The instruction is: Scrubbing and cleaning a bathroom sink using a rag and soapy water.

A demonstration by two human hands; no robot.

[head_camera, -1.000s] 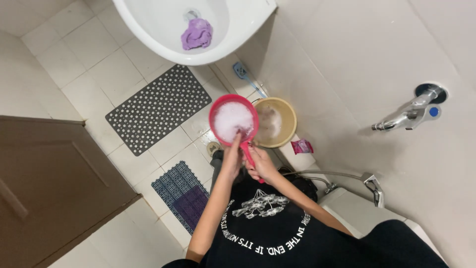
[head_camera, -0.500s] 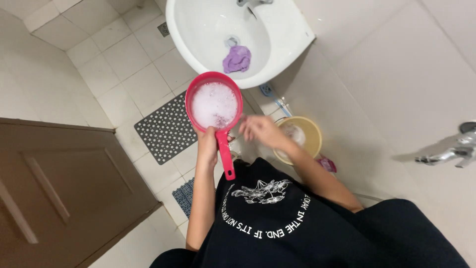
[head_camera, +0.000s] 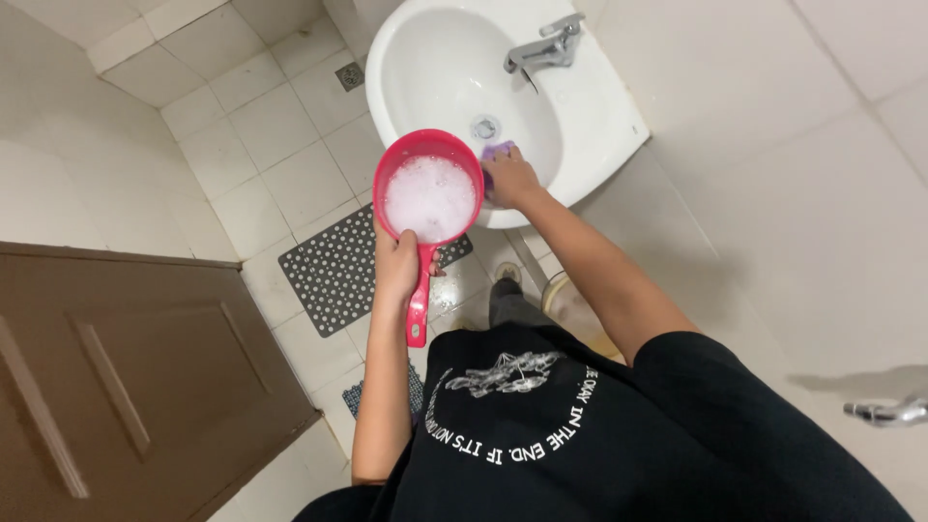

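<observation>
My left hand (head_camera: 398, 263) grips the handle of a red plastic dipper (head_camera: 428, 190) filled with white soapy foam, held level in front of the white sink (head_camera: 590, 126). At the sink's near rim my right hand (head_camera: 509, 177) rests over a purple cloth (head_camera: 496, 150), closed on it. The drain (head_camera: 484, 128) lies just beyond that hand, and the metal tap (head_camera: 547, 45) stands at the far rim.
A grey perforated mat (head_camera: 338, 266) lies on the white tiled floor below the dipper. A brown door (head_camera: 126, 377) stands at the left. A floor drain (head_camera: 350, 74) sits near the sink. Another metal tap (head_camera: 889, 411) juts from the tiled wall at right.
The dipper has come up from over the yellow basin to the sink's front. My right hand has left the dipper handle and reached into the sink onto the purple cloth.
</observation>
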